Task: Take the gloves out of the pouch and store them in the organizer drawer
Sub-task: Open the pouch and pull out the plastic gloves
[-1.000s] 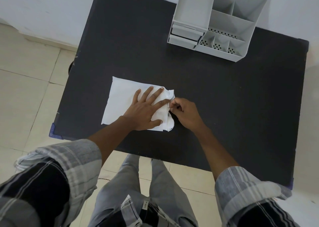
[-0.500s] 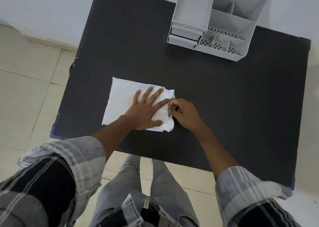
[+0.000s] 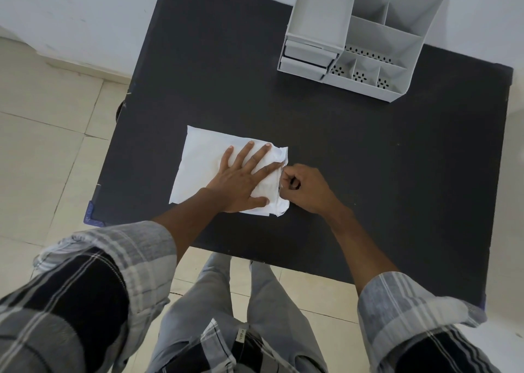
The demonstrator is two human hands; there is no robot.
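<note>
Lay flat on the black counter (image 3: 368, 174): white pouch (image 3: 204, 162), well apart from the grey organizer (image 3: 365, 32) by the far edge. Pressed down on the pouch, fingers spread: left hand (image 3: 241, 179). Pinched at its right edge, grip closed on it: right hand (image 3: 309, 188)

Under your hands the pouch (image 3: 204, 157) looks like thin white plastic film or paper, smooth at its flat end and crinkled at its opening. Your desk (image 3: 368, 174) has a matt black, faintly speckled top. The organizer (image 3: 377, 36) is light grey moulded plastic, smooth and dull, some compartment floors perforated. Your sleeves are woven checked cloth.
</note>
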